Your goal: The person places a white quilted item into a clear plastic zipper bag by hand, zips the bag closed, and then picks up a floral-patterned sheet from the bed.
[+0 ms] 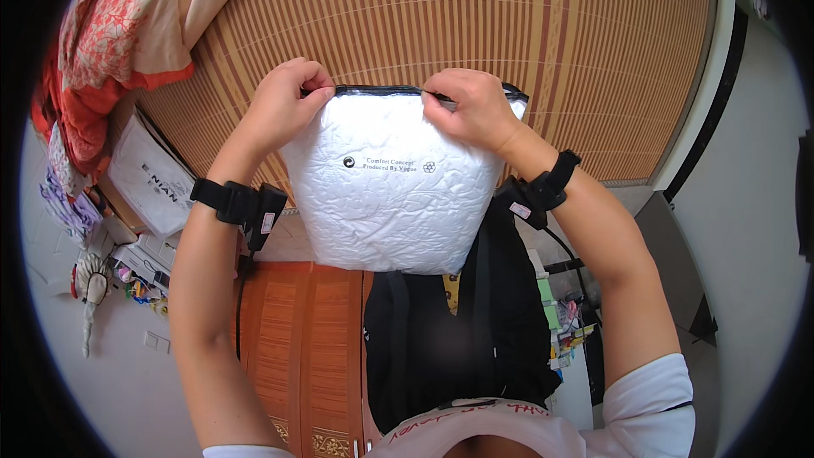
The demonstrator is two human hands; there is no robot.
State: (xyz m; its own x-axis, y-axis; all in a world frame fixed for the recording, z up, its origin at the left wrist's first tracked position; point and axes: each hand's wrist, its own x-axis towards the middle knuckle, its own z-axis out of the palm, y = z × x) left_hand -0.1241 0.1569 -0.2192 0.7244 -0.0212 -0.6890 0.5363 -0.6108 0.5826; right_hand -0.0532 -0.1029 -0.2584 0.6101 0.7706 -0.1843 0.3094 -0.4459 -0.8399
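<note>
A zip-top plastic bag (394, 210) with a black zipper edge hangs upright in front of me. White crinkled material fills it, and its front bears small printed writing with two symbols. My left hand (289, 102) pinches the top left corner, close to what looks like the slider on the black zipper strip (381, 90). Further right along the same strip, my right hand (467, 105) grips the edge between thumb and fingers. Whether the zipper is fully closed cannot be told. The bag's back is hidden.
Beyond the bag lies a slatted bamboo mat (407, 25). Folded bedding (127, 32) is heaped at the upper left, above another printed bag (149, 172). A wooden cabinet (302, 343) stands below left. Each forearm wears a strapped device (245, 210) with a cable.
</note>
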